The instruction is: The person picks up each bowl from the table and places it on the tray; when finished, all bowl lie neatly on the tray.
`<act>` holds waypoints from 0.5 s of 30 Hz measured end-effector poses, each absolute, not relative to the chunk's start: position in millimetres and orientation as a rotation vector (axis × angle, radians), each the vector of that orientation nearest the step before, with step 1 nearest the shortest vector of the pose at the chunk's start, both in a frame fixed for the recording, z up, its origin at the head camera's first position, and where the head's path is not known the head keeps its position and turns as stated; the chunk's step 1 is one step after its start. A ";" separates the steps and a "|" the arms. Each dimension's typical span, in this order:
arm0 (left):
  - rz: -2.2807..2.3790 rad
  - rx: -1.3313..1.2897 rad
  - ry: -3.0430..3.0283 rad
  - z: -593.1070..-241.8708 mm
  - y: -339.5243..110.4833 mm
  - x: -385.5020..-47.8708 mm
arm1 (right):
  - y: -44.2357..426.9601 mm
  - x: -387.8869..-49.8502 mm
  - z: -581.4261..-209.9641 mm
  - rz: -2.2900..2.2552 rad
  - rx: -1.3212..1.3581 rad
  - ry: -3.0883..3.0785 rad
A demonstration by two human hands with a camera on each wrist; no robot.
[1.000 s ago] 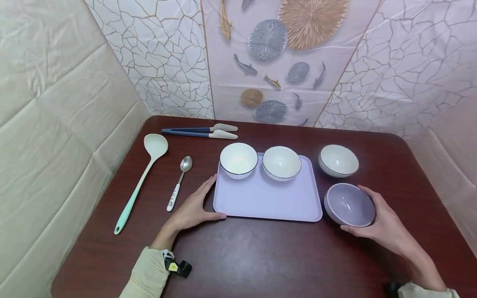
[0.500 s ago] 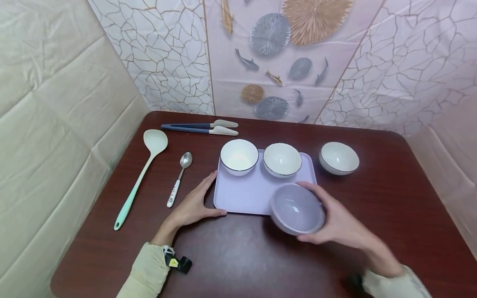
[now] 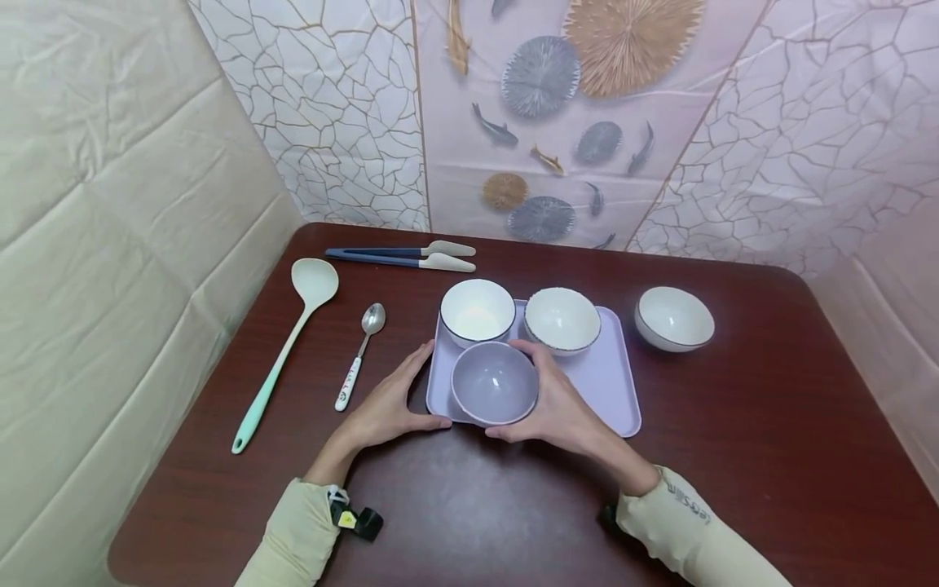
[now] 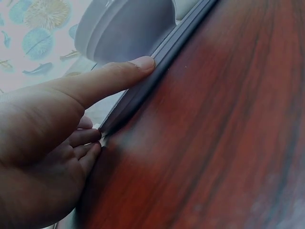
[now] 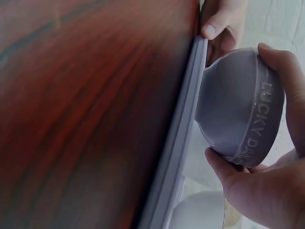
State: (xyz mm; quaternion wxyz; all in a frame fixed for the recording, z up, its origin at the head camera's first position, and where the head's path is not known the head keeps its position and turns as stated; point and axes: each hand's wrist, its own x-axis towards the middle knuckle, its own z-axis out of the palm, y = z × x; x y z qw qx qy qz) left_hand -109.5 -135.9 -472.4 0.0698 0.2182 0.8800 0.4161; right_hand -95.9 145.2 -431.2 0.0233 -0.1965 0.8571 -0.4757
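Note:
My right hand [image 3: 559, 408] grips the grey-purple bowl [image 3: 493, 383] by its side, thumb at the front and fingers behind. The bowl is upright over the front-left part of the lilac tray [image 3: 597, 383]; raised letters show on its side in the right wrist view. Its base is at the tray surface, though whether it fully rests there I cannot tell. My left hand [image 3: 385, 412] spans the tray's front-left corner, its straight thumb touching the front edge and its fingers along the left edge. Behind, a dark-rimmed white bowl [image 3: 477, 310] and a speckle-rimmed white bowl [image 3: 563, 318] occupy the tray's back.
Another white bowl [image 3: 673, 318] stands right of the tray on the dark wooden table [image 3: 469, 505]. To the left lie a spoon [image 3: 359, 359] and a ladle with a mint handle [image 3: 282, 355]. Blue-handled tongs [image 3: 399, 257] lie near the back edge, before a patterned wall covering [image 3: 352, 114].
My right hand has carried the grey-purple bowl leftward from beside the tray's right end to its front-left part. The left hand has stayed at the tray corner.

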 end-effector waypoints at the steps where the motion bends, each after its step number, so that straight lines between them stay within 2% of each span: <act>1: 1.253 0.659 2.647 -472.3 -135.7 -109.7 | 143.9 -96.8 -432.3 -1.469 -0.619 2.653; 10: 1.244 0.659 2.656 -473.3 -134.6 -109.9 | 141.0 -98.1 -438.9 -1.405 -0.655 2.690; 15: 1.234 0.663 2.660 -473.7 -137.7 -110.2 | 160.3 -86.2 -427.8 -1.343 -0.753 2.797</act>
